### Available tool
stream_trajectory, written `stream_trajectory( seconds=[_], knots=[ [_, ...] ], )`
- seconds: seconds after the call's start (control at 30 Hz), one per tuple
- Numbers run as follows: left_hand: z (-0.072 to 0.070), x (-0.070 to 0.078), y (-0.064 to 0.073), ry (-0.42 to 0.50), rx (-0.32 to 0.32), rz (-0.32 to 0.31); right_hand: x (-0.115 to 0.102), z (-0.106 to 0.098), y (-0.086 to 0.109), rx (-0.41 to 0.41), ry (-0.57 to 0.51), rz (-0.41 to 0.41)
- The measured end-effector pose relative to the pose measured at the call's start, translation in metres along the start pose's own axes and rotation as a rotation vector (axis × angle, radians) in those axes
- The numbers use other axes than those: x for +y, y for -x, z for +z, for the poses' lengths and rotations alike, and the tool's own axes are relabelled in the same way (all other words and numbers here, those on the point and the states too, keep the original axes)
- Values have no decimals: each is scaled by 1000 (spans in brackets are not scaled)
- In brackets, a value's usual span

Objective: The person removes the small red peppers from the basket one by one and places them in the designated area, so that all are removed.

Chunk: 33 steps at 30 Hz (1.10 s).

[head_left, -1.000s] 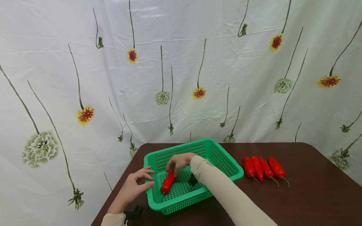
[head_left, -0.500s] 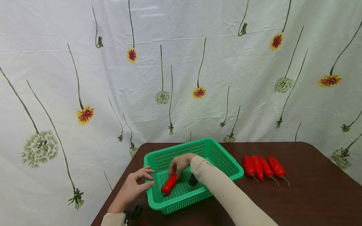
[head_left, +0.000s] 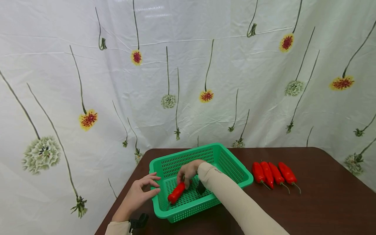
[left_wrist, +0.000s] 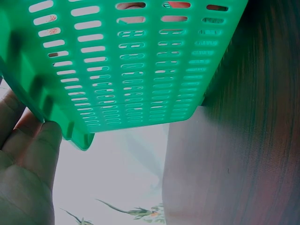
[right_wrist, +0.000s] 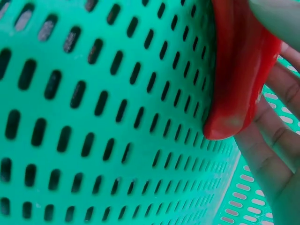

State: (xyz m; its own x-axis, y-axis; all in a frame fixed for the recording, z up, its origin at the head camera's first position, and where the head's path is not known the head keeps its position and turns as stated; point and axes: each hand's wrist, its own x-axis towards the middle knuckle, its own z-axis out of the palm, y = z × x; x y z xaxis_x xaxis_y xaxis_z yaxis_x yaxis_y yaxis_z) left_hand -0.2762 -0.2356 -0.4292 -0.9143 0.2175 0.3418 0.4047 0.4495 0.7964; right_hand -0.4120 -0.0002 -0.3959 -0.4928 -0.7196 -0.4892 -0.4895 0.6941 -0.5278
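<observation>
A red chili pepper [head_left: 175, 194] with a green stem lies slanted in the left part of the green plastic basket [head_left: 194, 208]. My right hand [head_left: 188, 173] reaches into the basket and grips the pepper's far end between thumb and fingers. In the right wrist view, the pepper [right_wrist: 241, 79] shows its blunt tip against the perforated basket floor or wall; I cannot tell which. With fingers extended, my left hand [head_left: 141, 192] rests at the basket's left rim. The left wrist view has its fingertips touching the rim's underside.
Several red chili peppers [head_left: 273, 174] lie side by side on the dark brown table [head_left: 323, 202], right of the basket. Behind the table hangs a white cloth [head_left: 264, 71] with printed flowers. A black wrist device [head_left: 139, 222] sits on my left wrist.
My right hand has shifted slightly right and nearer, swinging the pepper's far end with it. The stem end has moved only a little. My left hand and the basket have stayed put.
</observation>
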Motion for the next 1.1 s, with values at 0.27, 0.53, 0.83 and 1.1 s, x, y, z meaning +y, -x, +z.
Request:
stream_trajectory(
  seconds=[0.27, 0.53, 0.83, 1.1],
  knots=[
    [0, -1, 0, 8, -7, 4, -1, 1, -1, -28, 58, 7],
    [-1, -1, 0, 9, -11, 2, 0, 1, -1, -77, 98, 24],
    [0, -1, 0, 0, -8, -6, 1, -2, 1, -212, 25, 60],
    [0, -1, 0, 4, -10, -15, 1, -4, 3, -238, -20, 63]
  ],
)
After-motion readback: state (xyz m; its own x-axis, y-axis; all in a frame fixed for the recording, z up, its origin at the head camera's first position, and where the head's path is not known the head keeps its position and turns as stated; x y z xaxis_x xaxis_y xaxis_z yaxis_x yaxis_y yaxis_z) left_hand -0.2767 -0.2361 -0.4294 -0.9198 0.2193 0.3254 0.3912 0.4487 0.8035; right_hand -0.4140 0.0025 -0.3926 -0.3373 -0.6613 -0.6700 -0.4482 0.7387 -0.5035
